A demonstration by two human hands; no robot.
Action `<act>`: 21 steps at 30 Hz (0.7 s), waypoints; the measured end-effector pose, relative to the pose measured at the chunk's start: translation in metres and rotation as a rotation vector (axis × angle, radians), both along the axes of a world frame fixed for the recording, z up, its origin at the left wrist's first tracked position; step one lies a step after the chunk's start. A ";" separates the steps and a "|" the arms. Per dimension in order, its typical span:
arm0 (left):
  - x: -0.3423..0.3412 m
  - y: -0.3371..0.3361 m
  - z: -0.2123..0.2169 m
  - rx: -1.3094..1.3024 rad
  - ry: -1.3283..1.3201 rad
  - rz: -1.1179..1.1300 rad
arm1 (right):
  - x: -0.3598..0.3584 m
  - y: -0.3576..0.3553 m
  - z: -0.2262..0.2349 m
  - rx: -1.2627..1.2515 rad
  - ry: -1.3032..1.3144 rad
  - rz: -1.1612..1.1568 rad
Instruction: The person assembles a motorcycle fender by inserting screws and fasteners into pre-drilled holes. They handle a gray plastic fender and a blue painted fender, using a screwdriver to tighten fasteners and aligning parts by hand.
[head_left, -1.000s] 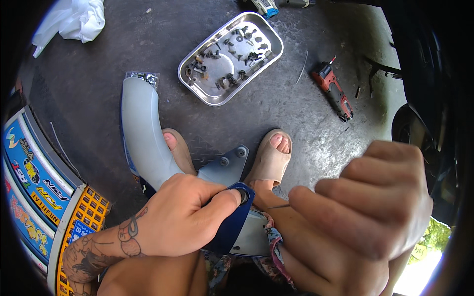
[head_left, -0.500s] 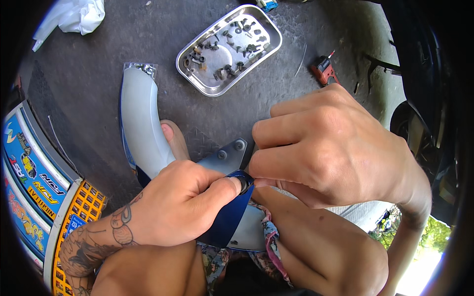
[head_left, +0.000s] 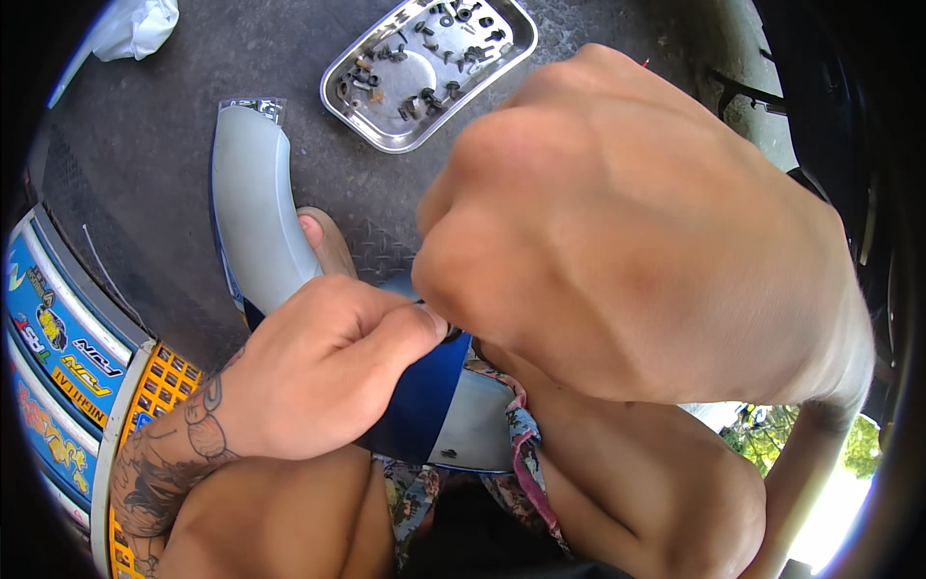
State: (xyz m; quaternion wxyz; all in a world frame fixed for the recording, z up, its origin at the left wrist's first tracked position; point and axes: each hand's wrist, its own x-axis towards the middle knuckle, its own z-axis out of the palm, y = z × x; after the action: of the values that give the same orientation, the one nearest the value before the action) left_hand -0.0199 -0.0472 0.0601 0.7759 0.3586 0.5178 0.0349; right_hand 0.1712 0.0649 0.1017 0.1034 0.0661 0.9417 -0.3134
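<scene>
A long curved grey and dark blue panel, like a motorcycle mudguard (head_left: 253,198), lies from the floor up across my lap. My left hand (head_left: 323,362) grips its blue section, thumb pressed near a small black round piece (head_left: 450,334) at the edge. My right hand (head_left: 617,232) is closed with bent knuckles just over that same edge. Its fingertips, and whatever they pinch, are hidden behind the back of the hand, as is most of the bracket end of the panel.
Ahead on the dark floor sits a metal tray (head_left: 405,143) of bolts, washers and grommets. A white plastic bag (head_left: 135,29) lies far left. Nearer on the left stand a stickered blue box (head_left: 68,338) and an orange grid crate (head_left: 166,391). Dark vehicle parts (head_left: 839,125) rise at right.
My right hand has risen closer to the camera and turned over the edge, now covering the bracket and the red tool. The whole view has shifted slightly; my left hand keeps its grip.
</scene>
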 end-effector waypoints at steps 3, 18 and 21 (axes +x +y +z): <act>-0.001 0.004 0.004 0.056 -0.002 -0.057 | 0.000 -0.006 0.003 0.031 -0.003 -0.011; -0.003 -0.011 -0.015 0.052 0.023 -0.034 | 0.004 -0.030 -0.018 0.236 0.074 -0.074; -0.002 -0.007 -0.015 0.069 0.038 -0.033 | 0.015 -0.041 -0.026 0.288 0.174 -0.129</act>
State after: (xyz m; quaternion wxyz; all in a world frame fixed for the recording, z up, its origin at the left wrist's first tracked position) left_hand -0.0216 -0.0545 0.0450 0.7535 0.3944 0.5249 0.0331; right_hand 0.1861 0.0236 0.0759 -0.0094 0.1130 0.9760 -0.1858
